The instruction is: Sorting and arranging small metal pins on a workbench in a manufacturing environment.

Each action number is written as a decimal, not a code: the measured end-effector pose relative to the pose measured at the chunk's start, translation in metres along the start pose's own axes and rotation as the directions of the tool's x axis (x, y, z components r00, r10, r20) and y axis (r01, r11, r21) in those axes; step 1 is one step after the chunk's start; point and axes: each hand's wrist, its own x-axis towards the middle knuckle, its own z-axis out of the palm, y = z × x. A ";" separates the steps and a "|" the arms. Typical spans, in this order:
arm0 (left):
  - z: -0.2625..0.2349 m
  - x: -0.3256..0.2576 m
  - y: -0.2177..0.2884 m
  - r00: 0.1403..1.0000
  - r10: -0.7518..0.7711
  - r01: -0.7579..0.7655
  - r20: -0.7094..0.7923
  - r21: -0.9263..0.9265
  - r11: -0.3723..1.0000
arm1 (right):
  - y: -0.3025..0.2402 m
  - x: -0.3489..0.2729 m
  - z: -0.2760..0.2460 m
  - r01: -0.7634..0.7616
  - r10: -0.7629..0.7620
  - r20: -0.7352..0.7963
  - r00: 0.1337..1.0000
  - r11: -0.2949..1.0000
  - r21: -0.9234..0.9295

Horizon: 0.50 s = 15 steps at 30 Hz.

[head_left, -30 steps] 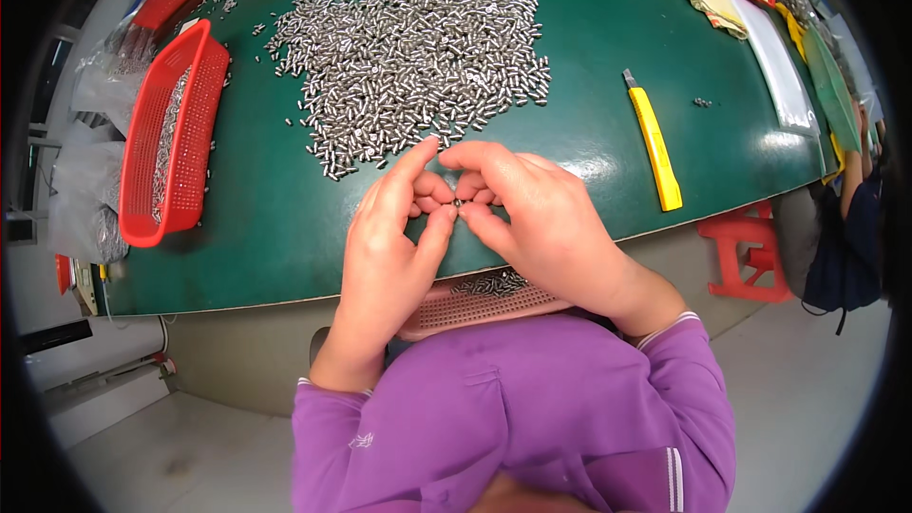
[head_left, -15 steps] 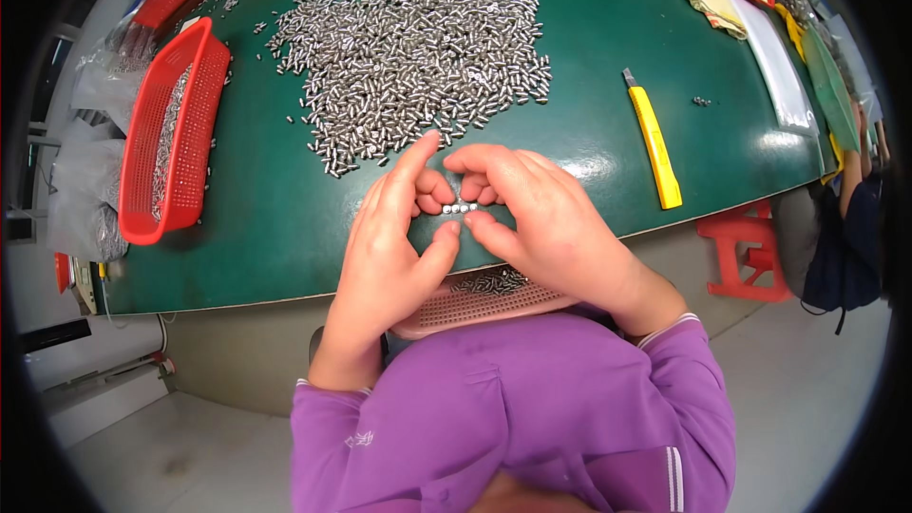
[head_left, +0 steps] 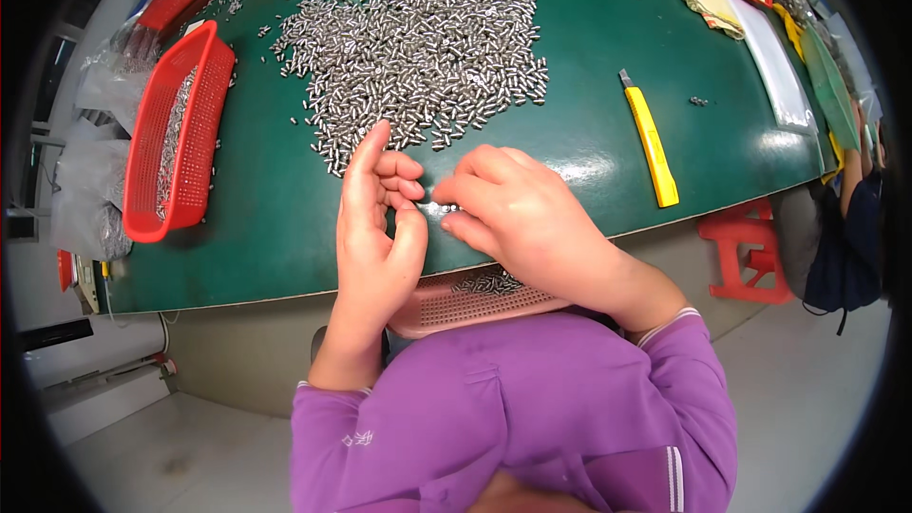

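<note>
My left hand (head_left: 375, 228) and right hand (head_left: 518, 214) pinch one tiny metal pin (head_left: 439, 210) between their fingertips. The big pile of pins (head_left: 418, 38) lies just past my fingers. If my pinch loosens, it could drop into the pink basket (head_left: 475, 299) under my wrists.

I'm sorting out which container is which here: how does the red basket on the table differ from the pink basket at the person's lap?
The red basket is bright red and lies fully in view on the green table, left of the left hand. The pink basket is paler and sits below the table edge, mostly hidden by the right hand and both forearms. Both are perforated plastic and hold small metal pieces.
</note>
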 end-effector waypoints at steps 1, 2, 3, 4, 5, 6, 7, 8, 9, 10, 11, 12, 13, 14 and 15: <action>0.000 0.000 -0.001 1.000 -0.004 0.004 0.002 0.009 1.000 | 0.000 0.000 0.000 0.005 -0.005 0.014 1.000 1.000 0.000; 0.000 0.001 -0.001 1.000 -0.008 0.008 0.003 0.017 1.000 | 0.000 -0.001 -0.002 0.005 -0.005 0.011 1.000 1.000 -0.003; 0.001 0.001 -0.001 1.000 -0.004 0.004 0.006 0.015 1.000 | -0.001 -0.004 -0.005 -0.024 0.025 0.044 0.999 0.999 -0.024; 0.001 0.001 0.000 1.000 -0.009 0.008 0.009 0.022 1.000 | -0.002 -0.007 -0.008 -0.047 0.050 0.079 0.996 0.998 -0.042; 0.001 0.002 0.000 1.000 -0.013 0.013 0.013 0.027 1.000 | -0.003 -0.011 -0.011 -0.043 0.046 0.077 0.996 0.998 -0.043; 0.002 0.003 0.001 1.000 -0.022 0.022 0.007 0.084 0.996 | -0.005 -0.017 -0.016 -0.046 0.046 0.112 0.993 0.999 -0.004; 0.003 0.004 0.002 1.000 0.011 -0.013 0.009 0.160 0.987 | -0.007 -0.022 -0.021 -0.049 0.043 0.148 0.988 0.998 0.037; 0.004 0.005 0.004 0.999 0.045 -0.046 0.013 0.235 0.971 | -0.008 -0.026 -0.027 -0.044 0.037 0.149 0.988 0.998 0.038; 0.004 0.007 0.011 0.997 0.065 -0.072 0.032 0.336 0.939 | -0.010 -0.029 -0.033 -0.039 0.016 0.202 0.979 0.993 0.110; 0.006 0.010 0.012 0.997 0.066 -0.073 0.031 0.334 0.940 | -0.012 -0.031 -0.039 -0.044 -0.002 0.253 0.968 0.983 0.177; 0.008 0.012 0.012 0.995 0.086 -0.097 0.044 0.414 0.905 | -0.015 -0.028 -0.044 -0.065 0.017 0.250 0.968 0.980 0.187; 0.010 0.015 0.011 0.993 0.104 -0.119 0.057 0.493 0.862 | -0.012 -0.024 -0.043 -0.038 0.018 0.163 0.987 0.992 0.122; 0.016 0.018 0.011 0.991 0.112 -0.136 0.077 0.496 0.858 | -0.007 -0.019 -0.042 -0.024 0.021 0.069 0.997 0.999 0.049; 0.017 0.020 0.009 0.990 0.115 -0.138 0.078 0.495 0.858 | -0.001 -0.010 -0.040 -0.050 0.049 -0.016 0.999 0.999 -0.020; 0.019 0.022 0.005 0.985 0.145 -0.175 0.098 0.525 0.833 | 0.004 -0.003 -0.037 -0.072 0.069 -0.053 0.996 0.996 -0.056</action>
